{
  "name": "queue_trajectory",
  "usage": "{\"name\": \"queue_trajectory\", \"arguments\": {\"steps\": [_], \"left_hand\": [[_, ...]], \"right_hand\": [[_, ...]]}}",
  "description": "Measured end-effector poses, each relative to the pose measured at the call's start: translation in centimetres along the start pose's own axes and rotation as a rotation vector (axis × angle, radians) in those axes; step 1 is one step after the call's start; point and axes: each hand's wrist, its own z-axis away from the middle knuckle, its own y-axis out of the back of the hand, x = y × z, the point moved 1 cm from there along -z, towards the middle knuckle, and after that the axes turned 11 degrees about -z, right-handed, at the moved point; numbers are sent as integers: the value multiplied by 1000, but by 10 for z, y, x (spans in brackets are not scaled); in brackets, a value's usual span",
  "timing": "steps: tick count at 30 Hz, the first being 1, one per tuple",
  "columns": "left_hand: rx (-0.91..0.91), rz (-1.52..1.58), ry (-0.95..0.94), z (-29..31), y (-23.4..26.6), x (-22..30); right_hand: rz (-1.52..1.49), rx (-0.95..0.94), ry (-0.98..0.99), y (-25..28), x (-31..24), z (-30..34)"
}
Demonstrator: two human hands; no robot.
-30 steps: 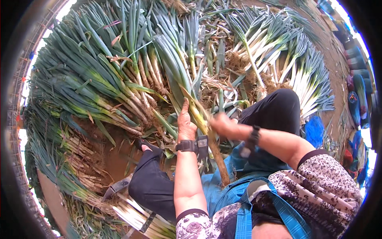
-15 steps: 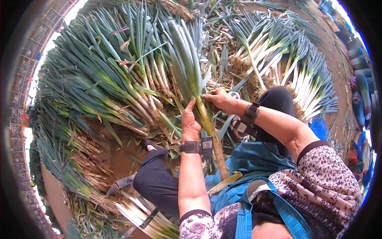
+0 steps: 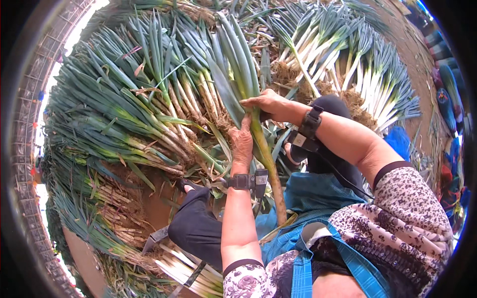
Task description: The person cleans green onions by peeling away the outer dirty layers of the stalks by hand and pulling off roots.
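A long, thick green onion (image 3: 267, 161) stands tilted in front of me, its root end against my blue apron and its leaves pointing away. My right hand (image 3: 270, 103) is closed around it where the leaves fan out. Lower on the stalk, my left hand (image 3: 242, 143) grips its left side, thumb and fingers pressed to it. One broad leaf (image 3: 223, 92) splays to the left of the others. The stalk's lower part still wears yellowish-brown outer skin. Both wrists carry black straps with small boxes.
A big heap of soil-stained green onions (image 3: 114, 111) fills the left. Cleaned white-stemmed ones (image 3: 370, 97) lie fanned out at right. More white stems (image 3: 191, 270) rest at lower left beside a dark strap. Stripped leaves litter the ground; a wire-mesh wall (image 3: 27, 149) bounds the left.
My right hand has slid up the stalk and closed around the leaf base. My left hand has shifted slightly. A broad leaf now leans further out to the left.
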Motion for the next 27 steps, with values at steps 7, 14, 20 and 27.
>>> {"name": "queue_trajectory", "arguments": {"steps": [7,14,20,27], "left_hand": [[-336,-380,214,138,-4,-36],[-288,-245,581,102,71,10],[77,-165,-114,52,55,48],[-124,-271,170,137,8,0]], "right_hand": [[-740,579,-626,2,-12,-38],[-897,455,-547,-14,-22,-39],[-942,321,-465,-28,-32,-44],[-874,459,-436,-14,-27,-41]]}}
